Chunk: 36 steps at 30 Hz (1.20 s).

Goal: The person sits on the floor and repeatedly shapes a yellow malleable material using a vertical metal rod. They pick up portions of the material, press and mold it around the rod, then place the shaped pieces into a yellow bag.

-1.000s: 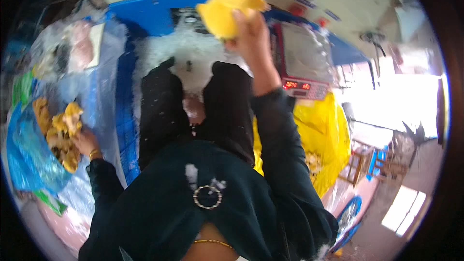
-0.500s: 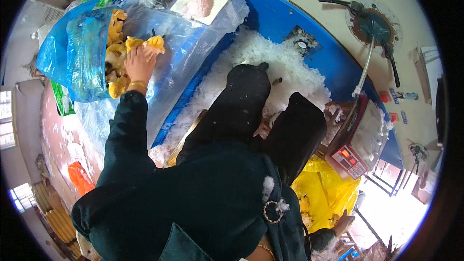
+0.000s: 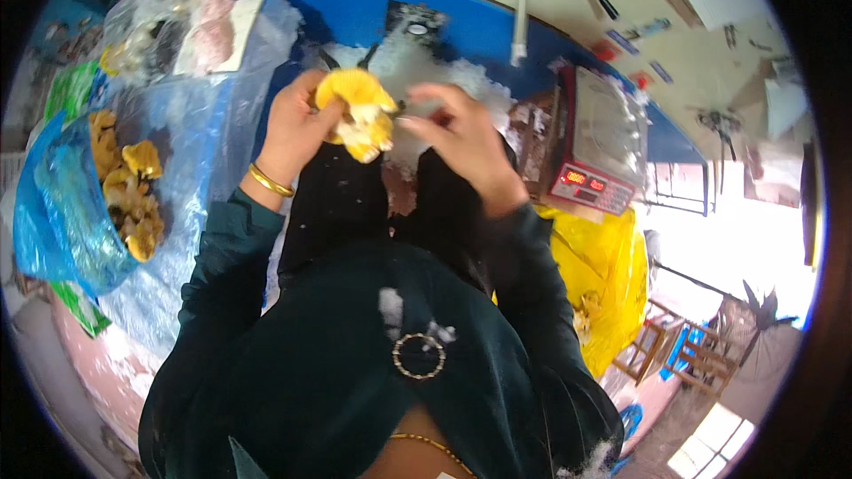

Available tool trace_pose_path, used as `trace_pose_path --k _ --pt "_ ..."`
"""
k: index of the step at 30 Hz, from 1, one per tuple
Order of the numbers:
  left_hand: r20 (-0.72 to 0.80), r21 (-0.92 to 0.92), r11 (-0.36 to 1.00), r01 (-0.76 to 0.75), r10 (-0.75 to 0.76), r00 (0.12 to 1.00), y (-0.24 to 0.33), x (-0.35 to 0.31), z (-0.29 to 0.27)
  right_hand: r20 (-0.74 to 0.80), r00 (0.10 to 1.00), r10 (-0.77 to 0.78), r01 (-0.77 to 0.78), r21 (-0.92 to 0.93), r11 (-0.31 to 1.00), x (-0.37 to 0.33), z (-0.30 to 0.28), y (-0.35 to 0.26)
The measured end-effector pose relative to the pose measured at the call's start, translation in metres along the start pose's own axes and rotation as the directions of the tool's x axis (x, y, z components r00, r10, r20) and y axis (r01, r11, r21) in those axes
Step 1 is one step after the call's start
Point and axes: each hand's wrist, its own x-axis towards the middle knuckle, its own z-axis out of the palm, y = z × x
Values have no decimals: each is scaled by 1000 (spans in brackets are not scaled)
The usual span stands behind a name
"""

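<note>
In front of my lap, my left hand point(image 3: 302, 124) is closed on a small yellow and white plush toy piece point(image 3: 361, 113). Two thin black points stick up behind the plush piece. Just right of it is my right hand point(image 3: 466, 137), thumb and fingers apart, slightly blurred, and I see nothing held in it. At the left a blue plastic bag point(image 3: 62, 213) lies with its mouth toward me, full of similar yellow plush pieces point(image 3: 133, 200). White fluffy stuffing point(image 3: 444, 75) is heaped beyond my knees.
A red scale point(image 3: 603, 146) with a lit display stands at the right, with a yellow plastic bag point(image 3: 612, 275) below it. Clear plastic sheeting point(image 3: 222, 124) covers the left side. A metal rod point(image 3: 521, 18) reaches down at the top. Wooden stools point(image 3: 679, 350) stand at the lower right.
My left hand has left the blue bag and come in front of my lap with a plush piece. My right hand has come up from beside the yellow bag. The view has turned.
</note>
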Motion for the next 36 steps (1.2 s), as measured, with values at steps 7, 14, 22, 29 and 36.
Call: trace_pose_path --k 7,14,22,29,36 --pt "-182 646 727 -232 443 878 34 14 30 -264 964 -24 1 -89 996 4 -3 -1" --pt "197 -353 927 131 -63 978 26 14 75 -251 912 -323 213 -384 899 -18 9 3" --pt "570 -313 891 328 -100 815 38 23 70 -182 982 -53 93 222 970 -16 -69 2" --pt "759 -100 970 222 -70 648 68 40 75 453 891 -19 -91 220 971 -14 -88 29" --pt "631 -108 980 -167 197 751 68 60 94 -69 952 -298 250 -385 888 -12 -106 20"
